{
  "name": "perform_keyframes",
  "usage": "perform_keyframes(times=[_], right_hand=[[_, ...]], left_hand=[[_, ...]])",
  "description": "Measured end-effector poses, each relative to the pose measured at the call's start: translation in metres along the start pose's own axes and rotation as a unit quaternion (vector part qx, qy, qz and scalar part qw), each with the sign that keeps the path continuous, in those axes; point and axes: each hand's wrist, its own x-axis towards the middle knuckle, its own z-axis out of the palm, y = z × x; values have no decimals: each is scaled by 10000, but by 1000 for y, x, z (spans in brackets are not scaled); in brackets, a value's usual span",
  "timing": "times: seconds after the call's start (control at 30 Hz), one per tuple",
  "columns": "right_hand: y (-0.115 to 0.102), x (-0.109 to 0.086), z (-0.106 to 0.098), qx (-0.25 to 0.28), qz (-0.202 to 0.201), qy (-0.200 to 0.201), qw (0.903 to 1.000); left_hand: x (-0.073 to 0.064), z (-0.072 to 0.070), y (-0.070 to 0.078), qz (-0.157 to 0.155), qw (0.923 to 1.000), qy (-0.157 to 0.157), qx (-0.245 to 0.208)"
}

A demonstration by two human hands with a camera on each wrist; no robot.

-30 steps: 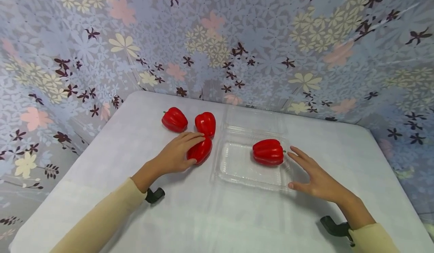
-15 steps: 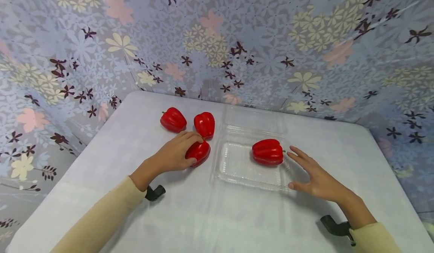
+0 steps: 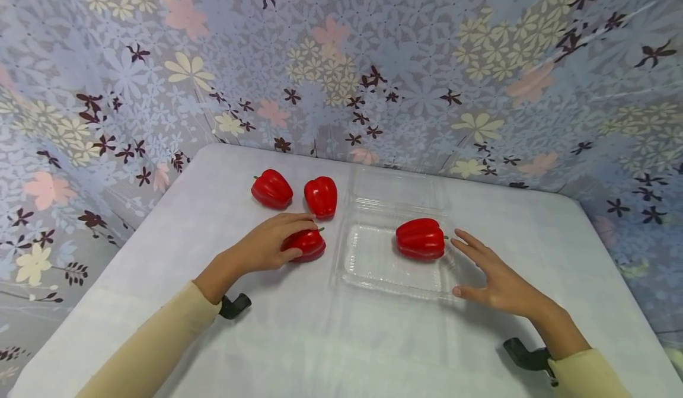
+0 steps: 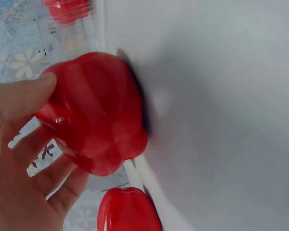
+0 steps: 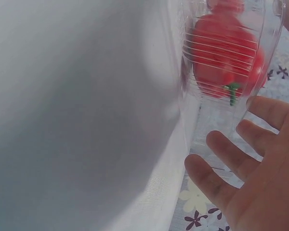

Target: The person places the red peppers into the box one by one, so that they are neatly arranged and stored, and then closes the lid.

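In the head view my left hand (image 3: 269,242) grips a red bell pepper (image 3: 308,245) left of the container, its green stem pointing right. The left wrist view shows the thumb on one side of this pepper (image 4: 98,108) and the fingers reaching behind it. A clear plastic clamshell container (image 3: 368,270) lies with its lid folded back, and one red bell pepper (image 3: 420,239) rests on its side inside. Beside the container's right edge, my right hand (image 3: 498,282) is spread with nothing in it; the right wrist view shows its fingers (image 5: 216,185) extended near the clear wall (image 5: 221,62).
Two more red bell peppers (image 3: 272,188) (image 3: 321,197) lie beyond the left hand. The clear lid (image 3: 397,188) stretches toward the far edge of the white-covered table (image 3: 384,350). A floral curtain (image 3: 341,60) hangs behind the table.
The left hand has drawn its pepper slightly left, away from the pepper behind it, and turned it so its stem shows on the right. The right hand stays in place.
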Motion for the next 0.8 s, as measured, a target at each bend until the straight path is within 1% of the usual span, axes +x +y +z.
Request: perform_keyframes(times=[0.17, 0.33, 0.53, 0.67, 0.8], right_hand=[[1, -1, 0, -3, -30, 50, 10000], [3, -1, 3, 99, 17, 30, 9999], [3, 0, 3, 23, -68, 44, 10000], [5, -1, 5, 127, -142, 86, 9998], [6, -1, 7, 176, -175, 146, 9996]], left_hand=[[0, 1, -1, 205, 9998, 20, 66], [0, 3, 0, 245, 9997, 7, 57], [-3, 5, -2, 212, 9998, 9, 66], [-3, 4, -1, 151, 9998, -76, 86], [-3, 3, 1, 133, 9998, -92, 72]])
